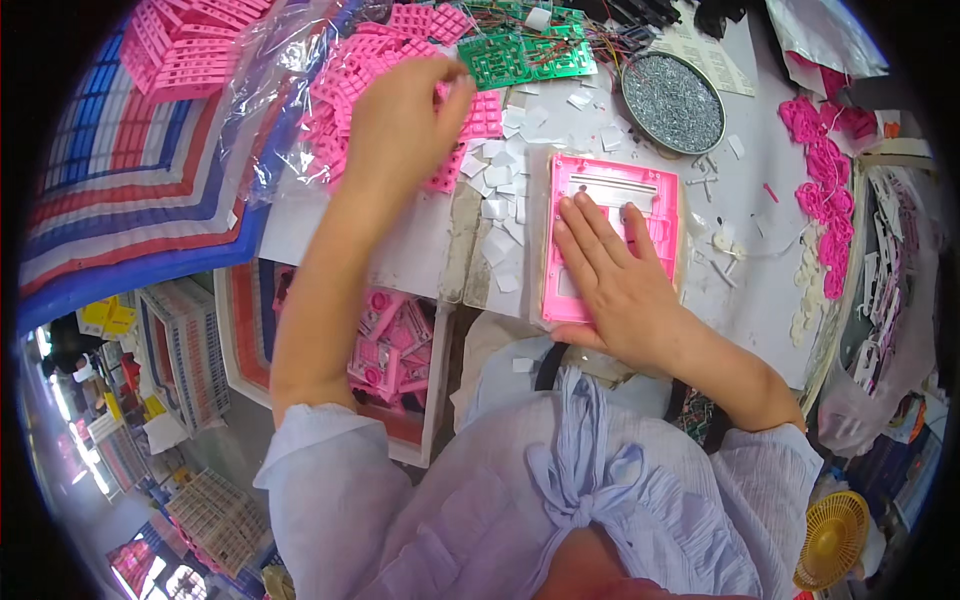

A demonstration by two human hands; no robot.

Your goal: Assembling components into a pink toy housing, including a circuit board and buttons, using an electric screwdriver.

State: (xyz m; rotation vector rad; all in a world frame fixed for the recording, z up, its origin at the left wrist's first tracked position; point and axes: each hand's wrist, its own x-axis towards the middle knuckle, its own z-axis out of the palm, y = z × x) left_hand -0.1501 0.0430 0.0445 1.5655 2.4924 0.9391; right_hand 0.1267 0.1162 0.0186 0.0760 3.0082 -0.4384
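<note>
Pink casing (605, 168), head view: lay by the near edge of the surface (760, 310), roughly square to the wearer, open side up so its ribs and the silvery strip at its far end were exposed. A pale layer showed around its rim, probably a pad to rest it on.

Right hand (620, 285): open, palm down, fingers spread across the casing, not wrapped around it. Looked like steadying or pressing; whether anything sat under the palm, couldn't tell.

Left hand (410, 115): fingers bent, over the pink keypad pieces (350, 75) heaped toward the far left corner. Fingertips partly hidden, so couldn't tell if it gripped one.

Layout read as arm's-reach staging: green circuit boards (555, 45) at the far edge beside the heap, round dish (640, 137) of small metal bits just beyond the casing, white squares (500, 180) loose between heap and casing. Pink cord (828, 195) bunched along the right edge, likely kept off the working spot.
</note>
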